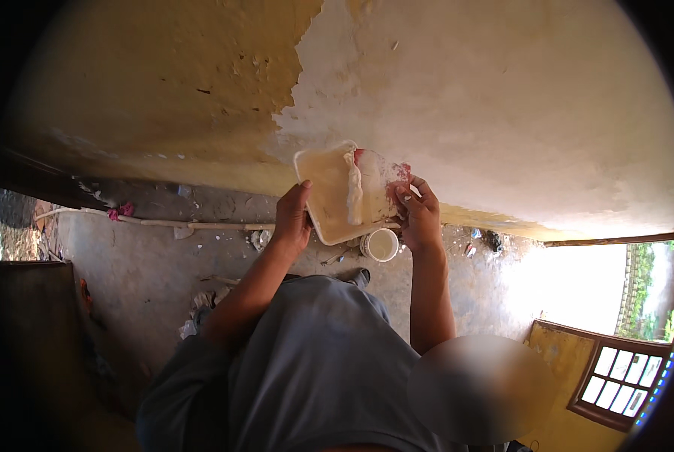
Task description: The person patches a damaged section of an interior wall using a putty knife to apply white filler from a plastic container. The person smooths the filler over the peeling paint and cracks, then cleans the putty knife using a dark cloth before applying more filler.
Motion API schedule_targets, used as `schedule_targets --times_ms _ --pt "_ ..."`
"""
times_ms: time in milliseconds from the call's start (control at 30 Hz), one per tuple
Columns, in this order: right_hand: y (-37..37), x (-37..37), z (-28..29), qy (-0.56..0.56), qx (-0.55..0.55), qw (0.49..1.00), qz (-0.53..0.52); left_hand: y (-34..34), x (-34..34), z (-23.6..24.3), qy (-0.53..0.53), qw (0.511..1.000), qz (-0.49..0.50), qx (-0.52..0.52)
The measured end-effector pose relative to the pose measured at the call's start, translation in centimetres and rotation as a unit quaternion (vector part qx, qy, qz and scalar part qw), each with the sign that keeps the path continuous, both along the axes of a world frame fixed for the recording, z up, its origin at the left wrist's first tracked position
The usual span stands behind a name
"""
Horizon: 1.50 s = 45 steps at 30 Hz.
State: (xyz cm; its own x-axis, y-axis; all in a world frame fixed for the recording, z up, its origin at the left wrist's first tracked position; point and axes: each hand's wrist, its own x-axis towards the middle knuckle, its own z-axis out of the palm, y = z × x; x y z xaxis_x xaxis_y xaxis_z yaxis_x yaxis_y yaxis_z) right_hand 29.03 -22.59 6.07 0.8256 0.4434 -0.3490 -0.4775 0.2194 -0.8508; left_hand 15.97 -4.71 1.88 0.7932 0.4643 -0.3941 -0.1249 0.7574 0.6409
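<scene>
My left hand [294,215] grips the left rim of a shallow cream tray [323,184], its thumb over the edge. The tray is tilted in front of the wall and smeared with a pale paste. In my right hand [421,215] is a thin flat putty scraper [378,181], reddish with white smears, pinched at its right end. A thick ridge of whitish putty [354,192] runs along the scraper's left edge, over the tray. Whether that edge touches the tray I cannot tell.
The wall [465,98] ahead has a pale coated area beside peeling yellow paint [201,83]. Below the tray stands a white bucket [380,245] on the concrete floor. A long wooden pole [156,223] lies along the wall base at left, with scattered debris. A framed window [623,380] is at lower right.
</scene>
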Motion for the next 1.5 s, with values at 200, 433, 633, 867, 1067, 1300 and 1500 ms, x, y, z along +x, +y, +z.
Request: schedule_targets --times_ms 200,433,633,867,1067,1300,1500 --pt "0.7 0.5 -2.5 0.033 0.051 0.998 -0.014 4.0 -1.8 0.4 -0.015 0.999 0.040 -0.028" --pt "4.8 -1.1 -4.3 0.078 0.211 0.974 0.040 9.1 -6.7 1.4 -0.058 0.982 0.174 0.037" --pt "11.7 -4.4 -6.2 0.176 0.249 0.951 0.056 11.7 -12.7 0.9 -0.041 0.964 0.253 0.067" --pt "15.5 -4.6 -8.0 0.202 0.214 0.951 0.097 11.3 -16.3 -1.0 0.002 0.956 0.292 0.022" --pt "19.3 0.4 -4.0 0.171 0.237 0.955 0.037 10.8 -16.8 -1.9 -0.032 0.959 0.281 0.010" --pt "16.4 -1.7 15.1 0.043 0.305 0.950 0.043 9.3 -17.3 -0.9 -0.003 0.963 0.268 0.026" --pt "15.9 -6.4 0.1 0.079 0.226 0.967 0.086 7.8 -17.1 -0.2 -0.014 0.961 0.275 0.010"
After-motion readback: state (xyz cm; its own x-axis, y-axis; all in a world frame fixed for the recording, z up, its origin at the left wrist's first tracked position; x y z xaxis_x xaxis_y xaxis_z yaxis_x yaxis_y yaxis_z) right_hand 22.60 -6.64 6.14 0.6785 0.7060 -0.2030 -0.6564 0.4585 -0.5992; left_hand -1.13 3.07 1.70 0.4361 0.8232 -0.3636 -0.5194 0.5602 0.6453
